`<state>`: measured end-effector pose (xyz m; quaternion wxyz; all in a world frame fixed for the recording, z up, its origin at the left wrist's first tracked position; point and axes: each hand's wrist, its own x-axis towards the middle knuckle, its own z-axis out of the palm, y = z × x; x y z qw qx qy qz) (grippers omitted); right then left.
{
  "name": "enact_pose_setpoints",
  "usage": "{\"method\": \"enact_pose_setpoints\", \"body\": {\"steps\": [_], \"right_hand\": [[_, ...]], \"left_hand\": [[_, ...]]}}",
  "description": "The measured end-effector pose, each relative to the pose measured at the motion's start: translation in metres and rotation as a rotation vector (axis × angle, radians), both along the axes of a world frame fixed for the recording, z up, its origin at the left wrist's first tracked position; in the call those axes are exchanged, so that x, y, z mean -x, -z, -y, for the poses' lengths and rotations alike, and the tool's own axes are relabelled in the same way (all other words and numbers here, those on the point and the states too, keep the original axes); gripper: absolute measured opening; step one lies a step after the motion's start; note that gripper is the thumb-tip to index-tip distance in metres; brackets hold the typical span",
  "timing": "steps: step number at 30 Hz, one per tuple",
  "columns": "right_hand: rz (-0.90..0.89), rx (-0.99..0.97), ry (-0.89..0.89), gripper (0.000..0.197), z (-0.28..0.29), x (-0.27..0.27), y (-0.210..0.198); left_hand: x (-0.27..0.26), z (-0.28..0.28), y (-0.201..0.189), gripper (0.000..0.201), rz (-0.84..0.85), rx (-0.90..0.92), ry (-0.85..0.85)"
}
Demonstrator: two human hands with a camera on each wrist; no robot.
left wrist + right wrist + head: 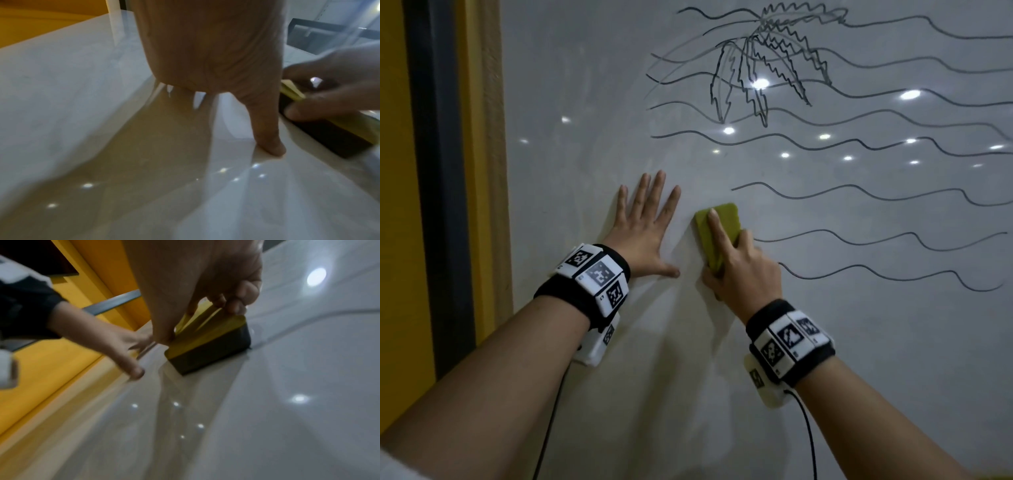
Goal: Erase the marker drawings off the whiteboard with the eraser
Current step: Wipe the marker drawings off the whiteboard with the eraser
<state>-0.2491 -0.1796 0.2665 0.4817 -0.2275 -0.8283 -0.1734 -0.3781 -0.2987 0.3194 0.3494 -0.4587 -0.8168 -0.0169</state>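
Glossy whiteboard [592,85], wall-mounted, flecked with reflected ceiling lights; yellow wall with dark frame [438,171] along its left edge. Marker drawings [859,195]: a spiky palm-like sketch above, wavy horizontal lines across the upper and right areas; the lower-left area reads bare. Eraser [722,222]: yellow-green back, dark felt face flat against the board, long axis running up and slightly left, lying just left of the starting ends of the lower wavy lines. Right hand [743,267]: grasps the eraser from below, index finger laid straight along its back, thumb and remaining fingers pinching its sides, wrist below. Left hand [647,229]: released, fingers spread, palm flat on the board just beside the eraser, holding nothing. Judgement: nearest remaining strokes lie to the eraser's right; a rightward sweep would meet them.
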Motion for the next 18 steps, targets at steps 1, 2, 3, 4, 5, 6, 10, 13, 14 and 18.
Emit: {"method": "enact_pose_setpoints", "body": {"steps": [1, 2, 3, 4, 5, 6, 10, 13, 14, 18], "right_hand": [[-0.023, -0.024, -0.01, 0.093, -0.003, 0.0, 0.012], [-0.03, -0.042, -0.021, 0.094, -0.005, 0.0, 0.021], [-0.034, -0.053, -0.031, 0.094, -0.007, -0.001, 0.027], [-0.035, -0.057, -0.04, 0.094, -0.01, -0.001, 0.027], [-0.033, -0.057, -0.044, 0.094, -0.01, -0.003, 0.022], [-0.036, -0.053, -0.036, 0.095, -0.01, -0.006, 0.013], [0.047, 0.022, 0.053, 0.093, -0.002, -0.014, -0.038], [0.015, 0.038, 0.042, 0.094, -0.004, -0.018, -0.036], [0.017, 0.048, 0.025, 0.095, -0.006, -0.019, -0.027], [0.026, -0.04, 0.009, 0.095, -0.018, -0.023, 0.012]], "left_hand": [[-0.001, 0.001, 0.001, 0.132, -0.006, -0.006, 0.003], [-0.001, 0.002, 0.002, 0.132, -0.015, -0.011, 0.007], [-0.002, 0.002, 0.002, 0.131, -0.029, -0.01, 0.016], [-0.003, 0.002, 0.002, 0.129, -0.05, -0.002, 0.03], [-0.004, 0.002, 0.002, 0.128, -0.073, 0.015, 0.044], [-0.005, 0.0, 0.001, 0.127, -0.089, 0.03, 0.052], [-0.01, -0.006, -0.002, 0.127, -0.036, 0.011, 0.068], [-0.01, -0.01, 0.0, 0.129, -0.034, 0.002, 0.054], [-0.009, -0.011, 0.001, 0.129, -0.035, 0.002, 0.045], [-0.013, -0.013, 0.002, 0.129, -0.011, 0.006, 0.046]]}}
